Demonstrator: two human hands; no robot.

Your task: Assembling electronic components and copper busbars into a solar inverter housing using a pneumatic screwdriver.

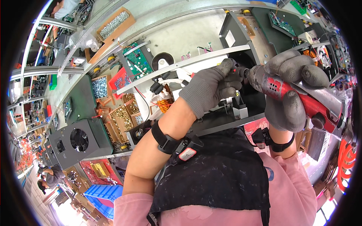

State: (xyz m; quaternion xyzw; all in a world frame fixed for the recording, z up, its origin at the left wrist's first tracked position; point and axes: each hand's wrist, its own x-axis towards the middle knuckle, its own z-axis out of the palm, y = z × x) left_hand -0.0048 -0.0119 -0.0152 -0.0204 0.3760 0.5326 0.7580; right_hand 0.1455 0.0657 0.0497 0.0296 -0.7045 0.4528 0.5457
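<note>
My right hand (292, 69), in a grey glove, wraps round a red and metal pneumatic screwdriver (277, 88). The tool lies sideways, its nose pointing left. At that nose is my left hand (211, 88), gloved too, with fingers pinched together by the bit; whatever sits between them is too small to make out. Both hands are over an open dark metal case (226, 127). Inside the case, left of my left hand, are a copper-wound coil (164, 105) and white wiring (169, 82). My left hand hides part of the interior.
A green circuit board (137, 62) lies beyond the case. To the left are boxes of brass fasteners (121, 117), a red tray (120, 83) and a dark panel with a fan (78, 140). An orange coiled hose (346, 165) hangs at right. Another person (52, 177) is far left.
</note>
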